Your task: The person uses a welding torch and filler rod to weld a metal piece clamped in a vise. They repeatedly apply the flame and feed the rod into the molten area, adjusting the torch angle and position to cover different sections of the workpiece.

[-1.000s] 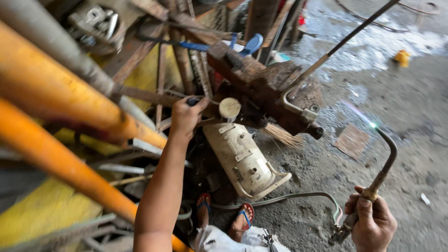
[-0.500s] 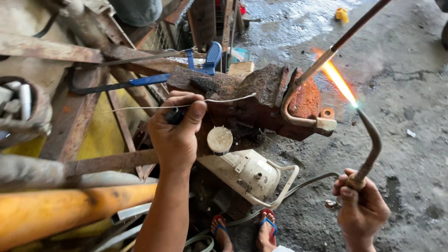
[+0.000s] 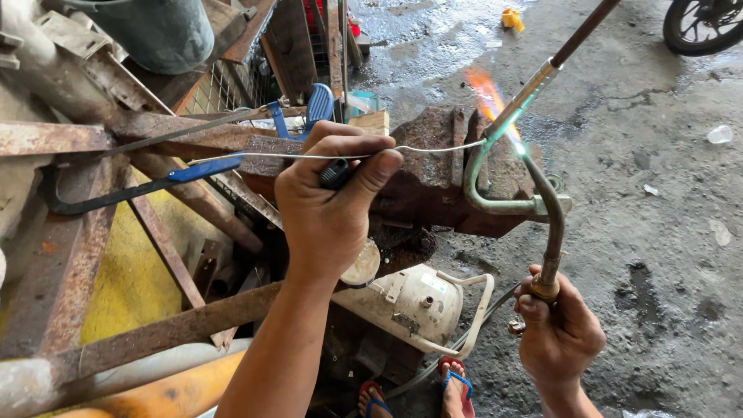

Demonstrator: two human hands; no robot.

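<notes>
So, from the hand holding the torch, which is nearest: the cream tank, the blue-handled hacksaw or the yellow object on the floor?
From the right hand:
1. Cream metal tank, just left of it.
2. Blue-handled hacksaw, far left on the rusty frame.
3. Small yellow object, top, on the wet concrete.

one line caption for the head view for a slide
Left hand feeds a thin filler rod to a bent metal tube in a rusty vise while right hand aims a lit torch.

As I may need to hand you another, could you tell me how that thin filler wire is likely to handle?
The wire looks very thin and long, so probably light and whippy. It bows slightly beyond the left hand, suggesting it flexes easily. Its tip sits near the torch flame, so likely hot there.
</notes>
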